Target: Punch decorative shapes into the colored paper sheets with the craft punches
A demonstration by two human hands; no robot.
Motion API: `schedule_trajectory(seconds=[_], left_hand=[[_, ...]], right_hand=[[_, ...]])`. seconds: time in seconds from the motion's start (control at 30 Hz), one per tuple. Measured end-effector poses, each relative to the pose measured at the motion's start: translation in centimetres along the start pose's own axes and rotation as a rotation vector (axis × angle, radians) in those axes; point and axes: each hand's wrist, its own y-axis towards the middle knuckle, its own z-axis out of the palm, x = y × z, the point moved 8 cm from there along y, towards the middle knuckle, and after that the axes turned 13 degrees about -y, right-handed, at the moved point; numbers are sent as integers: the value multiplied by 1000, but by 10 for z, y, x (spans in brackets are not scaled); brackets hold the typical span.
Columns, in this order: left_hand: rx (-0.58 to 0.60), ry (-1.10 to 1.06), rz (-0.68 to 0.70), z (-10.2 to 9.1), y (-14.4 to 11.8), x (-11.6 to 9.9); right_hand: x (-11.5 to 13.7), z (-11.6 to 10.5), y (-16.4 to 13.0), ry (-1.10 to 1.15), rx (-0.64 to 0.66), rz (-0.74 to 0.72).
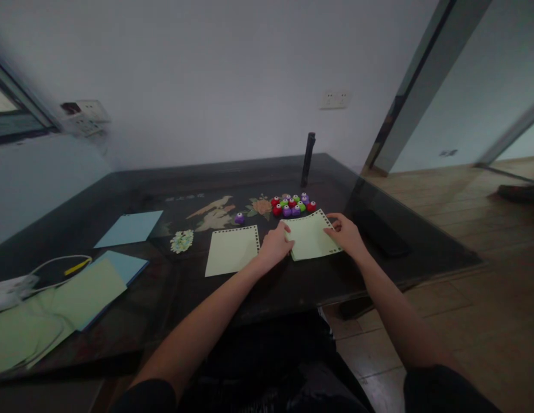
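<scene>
Both hands rest on a pale green sheet (310, 238) with punched holes along its edges, lying on the dark table (163, 183). My left hand (275, 245) presses the sheet's left edge, fingers curled over it. My right hand (345, 233) holds its right edge. A second pale green punched sheet (232, 250) lies flat just left of my left hand. Behind the sheets sits a cluster of small red, green and purple craft punches (293, 205), with one purple punch (239, 218) apart to the left.
A blue sheet (129, 228) lies at the left, and a stack of green and blue papers (86, 292) with white cables (51, 267) at the near left. A dark upright post (308, 158) stands at the back. The table's right edge drops to a wooden floor (464, 229).
</scene>
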Motion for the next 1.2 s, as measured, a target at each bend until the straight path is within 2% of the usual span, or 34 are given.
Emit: schedule_trajectory(seconds=[0.13,0.27,0.37,0.57,0.73,1.0,1.2], left_hand=[[11,196,52,2,-8,-9],[-13,318,231,8,-27,-29],[3,326,321,18,-37,-35],[65,317,279,29,-37,-24],[75,318,251,28,-37,-23],[78,351,274,29,-38,-24],[77,358,283,29,-38,-24]], right_hand=[[-1,9,0,-75,53,5],[-2,11,-1,-101,48,1],[-2,10,-2,-102,35,8],[-3,10,-1,-104,9,-11],[-4,11,0,-73,-23,-40],[-4,7,0,67,-1,-21],[-4,6,1,28,-34,-5]])
